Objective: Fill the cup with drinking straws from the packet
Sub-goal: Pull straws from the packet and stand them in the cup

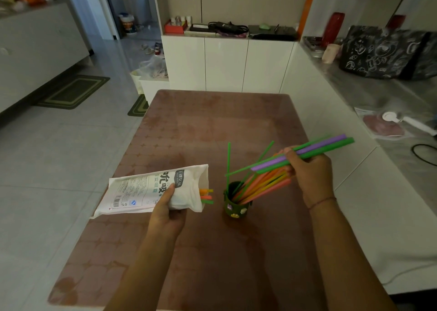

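Note:
A small dark green cup [235, 209] stands on the brown table [201, 133], right of centre. Several orange, pink and green straws [262, 183] lean in it toward the right. My right hand [309, 173] is closed on a bundle of purple and green straws [326, 145], held slanted just above and right of the cup. My left hand [165, 206] grips the white straw packet [151, 190] near its open end, lying left of the cup. A few straw tips [207, 196] poke out of the packet mouth toward the cup.
White cabinets [227, 64] stand behind the table. A white counter [378, 102] runs along the right with a dark printed bag [387, 52], a red vase [333, 27] and a cable [423, 154]. Tiled floor with green mats [73, 93] lies to the left.

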Demonstrator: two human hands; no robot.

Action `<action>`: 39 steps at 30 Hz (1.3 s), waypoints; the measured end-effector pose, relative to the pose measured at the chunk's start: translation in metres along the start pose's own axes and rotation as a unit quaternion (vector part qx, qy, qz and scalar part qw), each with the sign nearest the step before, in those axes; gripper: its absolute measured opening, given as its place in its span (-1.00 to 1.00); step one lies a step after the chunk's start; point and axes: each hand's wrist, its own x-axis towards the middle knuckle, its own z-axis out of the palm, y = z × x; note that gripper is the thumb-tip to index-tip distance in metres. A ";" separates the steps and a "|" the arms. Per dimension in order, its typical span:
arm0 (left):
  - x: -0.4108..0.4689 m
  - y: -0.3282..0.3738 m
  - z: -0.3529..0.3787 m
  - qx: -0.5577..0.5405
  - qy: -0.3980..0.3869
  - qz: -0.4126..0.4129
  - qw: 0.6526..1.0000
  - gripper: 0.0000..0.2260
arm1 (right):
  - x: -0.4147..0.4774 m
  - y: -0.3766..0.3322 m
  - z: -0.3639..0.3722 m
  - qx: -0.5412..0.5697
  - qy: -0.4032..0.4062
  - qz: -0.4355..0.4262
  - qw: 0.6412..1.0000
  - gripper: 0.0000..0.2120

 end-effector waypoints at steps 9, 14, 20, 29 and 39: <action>0.001 -0.006 0.003 0.007 -0.004 -0.009 1.000 -0.70 | 0.000 0.010 0.027 -0.206 -0.046 -0.034 0.977 -0.73; 0.002 -0.003 0.002 0.013 -0.006 -0.006 1.000 -0.71 | 0.005 0.010 0.038 -0.224 -0.054 -0.059 0.971 -0.79; 0.002 -0.002 0.000 0.010 -0.013 0.006 1.000 -0.69 | 0.013 0.013 0.035 -0.187 -0.053 -0.063 0.979 -0.93; 0.001 -0.005 0.005 0.004 -0.008 -0.004 1.000 -0.67 | 0.011 0.016 0.036 -0.203 -0.065 -0.081 0.974 -0.91; -0.010 -0.010 0.022 0.040 -0.072 0.036 0.996 -0.61 | -0.055 0.007 0.073 0.016 -0.195 0.025 0.980 -0.91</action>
